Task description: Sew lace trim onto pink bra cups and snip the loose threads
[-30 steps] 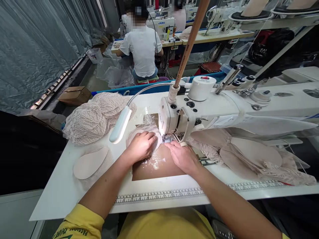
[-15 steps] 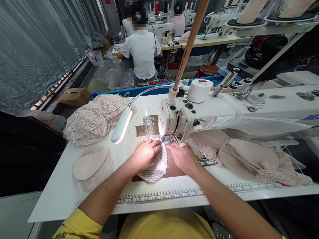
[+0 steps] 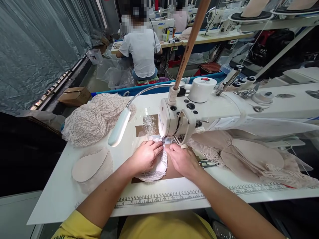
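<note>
My left hand (image 3: 145,156) rests with curled fingers on a pale lace-covered piece (image 3: 157,168) lying on the brown plate below the needle of the white sewing machine (image 3: 189,116). The fingertips pinch the piece's upper edge close to the presser foot (image 3: 164,141). Opposite it, my right hand (image 3: 181,160) presses down on the right side of the same piece, fingers together and pointing at the needle. The two hands almost touch at the fingertips.
A heap of lace pieces (image 3: 94,118) lies at the table's left rear, an oval pad (image 3: 89,163) in front of it. More pads and lace (image 3: 251,156) pile under the machine arm at right. A gooseneck lamp (image 3: 119,127) hangs over the work. A person in white (image 3: 142,49) sits ahead.
The lace piece was turned and pulled toward me, its lower edge now hanging over the brown plate's front. Both hands drew closer together at the needle.
</note>
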Available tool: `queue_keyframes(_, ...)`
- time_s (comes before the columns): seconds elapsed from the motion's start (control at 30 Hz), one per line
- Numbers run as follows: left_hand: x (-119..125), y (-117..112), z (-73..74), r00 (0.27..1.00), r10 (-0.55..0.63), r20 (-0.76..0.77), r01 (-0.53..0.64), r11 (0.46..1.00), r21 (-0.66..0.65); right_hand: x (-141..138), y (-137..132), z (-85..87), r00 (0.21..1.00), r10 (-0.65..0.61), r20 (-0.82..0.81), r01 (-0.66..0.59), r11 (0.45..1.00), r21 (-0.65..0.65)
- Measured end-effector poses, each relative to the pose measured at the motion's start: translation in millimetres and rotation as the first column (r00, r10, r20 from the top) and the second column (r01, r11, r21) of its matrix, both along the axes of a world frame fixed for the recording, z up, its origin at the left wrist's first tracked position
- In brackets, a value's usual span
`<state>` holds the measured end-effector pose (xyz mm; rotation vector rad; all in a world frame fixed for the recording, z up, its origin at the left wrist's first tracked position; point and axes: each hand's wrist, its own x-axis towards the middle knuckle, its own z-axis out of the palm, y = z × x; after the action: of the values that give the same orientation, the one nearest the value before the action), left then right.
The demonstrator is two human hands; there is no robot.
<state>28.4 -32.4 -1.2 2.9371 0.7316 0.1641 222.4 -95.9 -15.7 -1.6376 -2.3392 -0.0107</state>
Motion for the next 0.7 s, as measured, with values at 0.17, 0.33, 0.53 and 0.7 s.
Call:
queue_keyframes(0.17,-1,4,-1.3,1.000,-0.028,-0.002,0.028,0.999,0.024,-2,1,1.9,0.999,-0.018,0.034,0.018,1.000,-0.008)
queue_keyframes(0.33,-2,6,-0.4,0.999,-0.046,0.005,0.046,0.998,0.030,-4,3,2.7,0.998,-0.033,0.060,0.035,0.999,-0.027)
queue_keyframes(0.53,-4,10,-2.0,0.996,-0.059,0.068,0.059,0.998,-0.001,-4,4,0.0,0.996,-0.034,0.078,0.036,0.999,-0.028)
queue_keyframes(0.7,-2,12,-0.2,0.989,-0.061,0.138,0.063,0.998,-0.005,-4,4,-1.1,0.994,-0.040,0.099,0.045,0.997,-0.056)
